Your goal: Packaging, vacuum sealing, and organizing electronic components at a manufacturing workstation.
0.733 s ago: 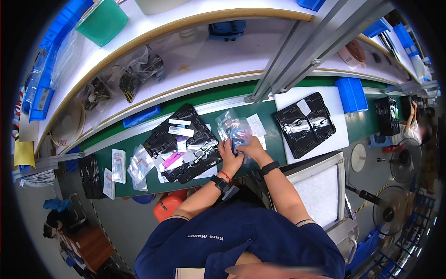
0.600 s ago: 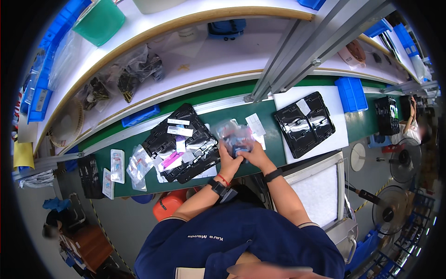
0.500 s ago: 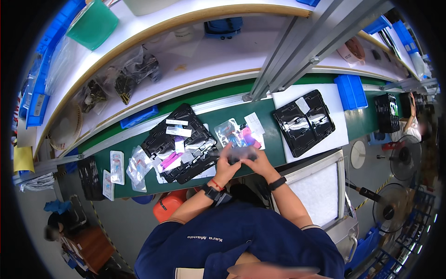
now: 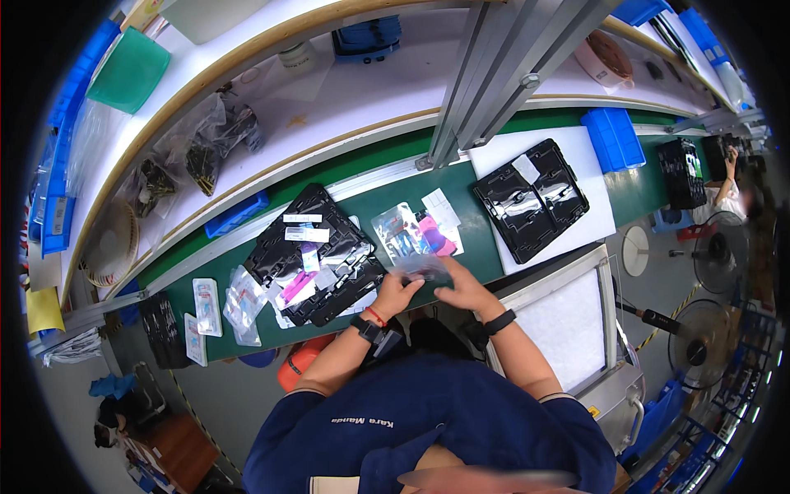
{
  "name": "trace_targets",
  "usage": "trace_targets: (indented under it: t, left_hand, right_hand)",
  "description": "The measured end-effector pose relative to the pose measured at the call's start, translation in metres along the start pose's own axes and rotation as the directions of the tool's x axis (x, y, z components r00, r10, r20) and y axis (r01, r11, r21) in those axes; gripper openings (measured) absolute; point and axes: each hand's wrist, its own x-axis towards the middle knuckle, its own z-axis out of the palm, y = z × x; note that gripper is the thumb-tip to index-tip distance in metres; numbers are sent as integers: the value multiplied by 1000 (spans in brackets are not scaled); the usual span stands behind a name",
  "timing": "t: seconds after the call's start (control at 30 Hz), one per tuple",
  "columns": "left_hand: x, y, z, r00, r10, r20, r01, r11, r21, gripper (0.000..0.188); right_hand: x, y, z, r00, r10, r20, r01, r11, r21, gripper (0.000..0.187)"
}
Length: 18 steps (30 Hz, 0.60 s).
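My left hand is closed on a clear, blurred piece of plastic, seemingly a small bag, above the bench's near edge. At the bag's right side is my right hand, its thumb spread away from its fingers; the fingertips, partly hidden, seem to touch the plastic. Just beyond the hands lie a clear packet, a pink and blue packet and a white paper sheet. To the left, a black moulded plastic tray carries white slips and a pink strip.
Another black tray rests on a white sheet to the right, near a blue bin. Bagged packets lie at the bench's left. A metal post and shelf stand behind. A white-topped frame stands near my right arm.
My hands have moved apart; the right thumb has come away from the plastic. The clear plastic now shows more spread out between them. The whole view has shifted slightly.
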Motion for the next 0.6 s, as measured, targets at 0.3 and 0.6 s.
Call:
trace_targets:
  t: [0.3, 0.6]
  left_hand:
    - [-55, 24, -56, 977, -204, -59, 108, 716, -690, 51]
    - [-56, 20, -83, 969, -239, -57, 111, 634, -765, 50]
  right_hand:
    - [75, -17, 32, 822, 364, -438, -550, 705, -447, 56]
    - [91, -3, 50, 762, 360, -538, -643, 517, -566, 48]
